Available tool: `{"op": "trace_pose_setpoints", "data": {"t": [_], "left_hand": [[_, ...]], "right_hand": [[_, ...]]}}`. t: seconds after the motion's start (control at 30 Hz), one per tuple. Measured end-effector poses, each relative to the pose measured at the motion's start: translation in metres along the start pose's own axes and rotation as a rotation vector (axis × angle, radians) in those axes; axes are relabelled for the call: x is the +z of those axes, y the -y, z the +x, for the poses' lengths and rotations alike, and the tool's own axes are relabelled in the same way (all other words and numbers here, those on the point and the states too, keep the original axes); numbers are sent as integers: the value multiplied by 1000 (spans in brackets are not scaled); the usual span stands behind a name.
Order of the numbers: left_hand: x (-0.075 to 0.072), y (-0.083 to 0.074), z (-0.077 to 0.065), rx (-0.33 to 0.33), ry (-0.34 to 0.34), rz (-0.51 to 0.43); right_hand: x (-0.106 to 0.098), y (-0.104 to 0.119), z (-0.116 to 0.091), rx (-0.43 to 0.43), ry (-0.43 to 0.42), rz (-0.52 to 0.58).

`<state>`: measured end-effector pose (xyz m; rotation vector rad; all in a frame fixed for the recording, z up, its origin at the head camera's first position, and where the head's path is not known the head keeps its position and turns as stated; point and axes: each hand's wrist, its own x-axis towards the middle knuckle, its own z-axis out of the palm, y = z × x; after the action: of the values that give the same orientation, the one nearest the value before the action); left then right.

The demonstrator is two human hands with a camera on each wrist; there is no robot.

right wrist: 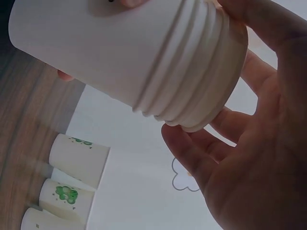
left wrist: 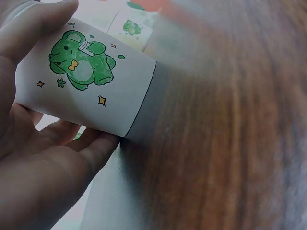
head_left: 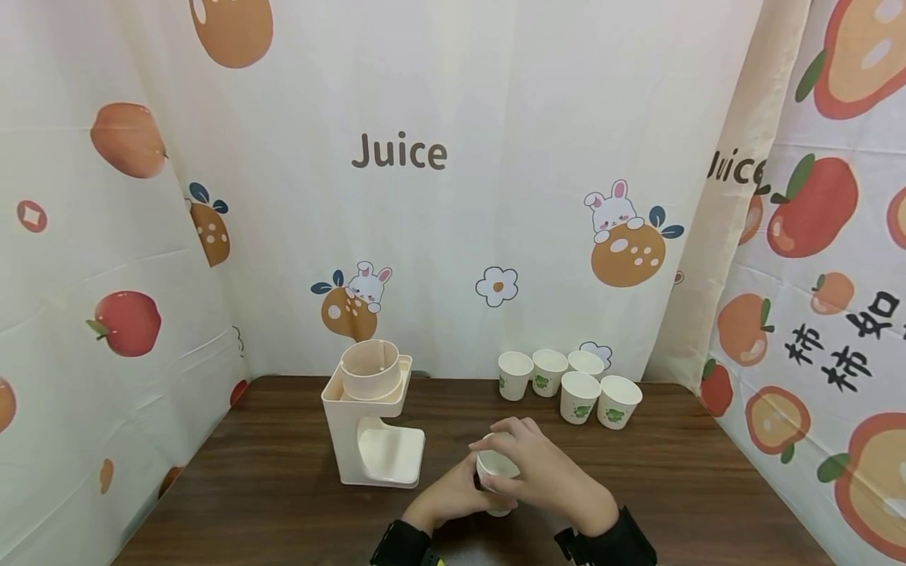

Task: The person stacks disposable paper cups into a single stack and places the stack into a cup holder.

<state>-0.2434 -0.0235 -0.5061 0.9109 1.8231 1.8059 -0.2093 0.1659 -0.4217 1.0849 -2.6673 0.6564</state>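
Between my hands stands a stack of nested white paper cups [head_left: 499,464], several rims showing one above another in the right wrist view. My left hand [head_left: 460,494] is wrapped around the lower part of the stack, near the tabletop. In the left wrist view the outermost cup [left wrist: 103,96] carries a green bear print, with the left thumb across its side and the fingers underneath. My right hand [head_left: 541,472] reaches over the top, its thumb and fingers gripping the stacked rims [right wrist: 211,81].
At the back right of the brown wooden table [head_left: 269,487] stand several single paper cups [head_left: 580,397] in two rows. A cream juicer-like machine [head_left: 347,440] with a round top [head_left: 370,377] stands left of my hands. Fruit-printed curtains [head_left: 439,236] enclose the table's back and sides.
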Motion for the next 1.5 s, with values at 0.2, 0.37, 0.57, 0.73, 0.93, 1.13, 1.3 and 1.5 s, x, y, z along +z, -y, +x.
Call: {"op": "trace_pose_setpoints", "data": {"t": [0.2,0.37,0.57,0.73,0.93,1.13,1.3,1.5], "left_hand": [[-1,-1,-2,-28,-15,13],[-2,0,-2,-39,-15,13],[-2,1,-1,-44,6,-10],[-2,2,0,-36,16,-10],[-3,3,-1,-36,8,-13],[-2,2,-2,-52,-12,-11],[-1,1,-2,-60,-27,-14],[-1,-1,-3,-71,-29,8]], "right_hand": [[1,-2,-1,-3,3,12],[2,-1,-1,-5,2,22],[3,-1,-2,-6,-5,29],[3,-1,-2,-2,-1,36],[2,0,-1,8,4,45],[2,2,-1,26,19,62],[0,2,-2,28,22,62],[1,0,-4,23,-1,46]]}}
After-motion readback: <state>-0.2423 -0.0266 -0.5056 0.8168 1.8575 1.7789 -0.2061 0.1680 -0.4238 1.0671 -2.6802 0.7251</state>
